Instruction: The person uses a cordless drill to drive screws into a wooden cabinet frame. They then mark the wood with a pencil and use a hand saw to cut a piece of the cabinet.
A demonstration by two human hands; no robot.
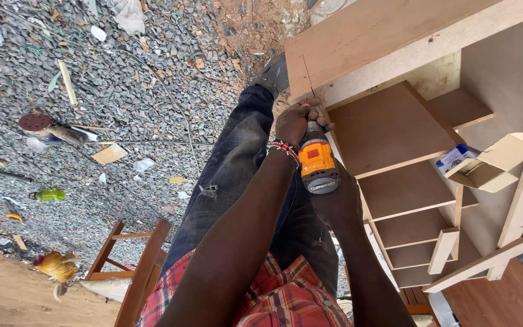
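My left hand (295, 123), with a beaded bracelet on its wrist, wraps the front of an orange and yellow cordless drill (317, 160). The drill's nose is pressed to the front edge of a pale wooden shelf unit (394, 42), near its corner. My right hand (336, 203) sits at the rear of the drill, on its lower part; its fingers are hidden. My leg in dark jeans stretches ahead beside the unit, with a grey shoe (273, 75) at the far end.
The unit has several brown shelves (388, 127), and a small blue and white box (454, 158) lies on one. Grey gravel with scraps lies to the left, with a sanding disc (34, 122) and a green bottle (49, 194). A wooden stool frame (134, 260) stands lower left.
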